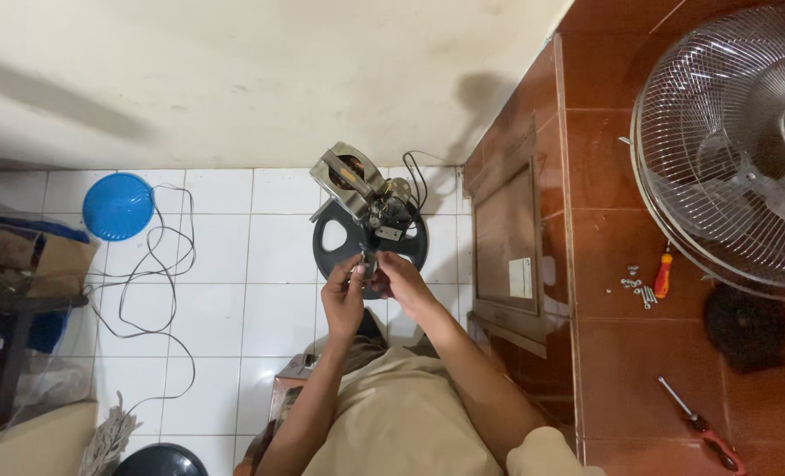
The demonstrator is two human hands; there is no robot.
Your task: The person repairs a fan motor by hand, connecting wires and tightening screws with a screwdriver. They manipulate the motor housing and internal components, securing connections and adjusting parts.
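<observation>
At frame centre, a small metal part (368, 261) is pinched between the closed fingers of the left hand (345, 298) and right hand (401, 280), just below a fan motor (361, 189) seated on a dark round base (332, 242).

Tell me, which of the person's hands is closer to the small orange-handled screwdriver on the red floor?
The right hand. It sits left of the orange-handled screwdriver, across the wooden frame; the left hand is farther left again, beside the fan motor.

The person wears a beige short-sleeved shirt (410, 414); both forearms are bare.
</observation>
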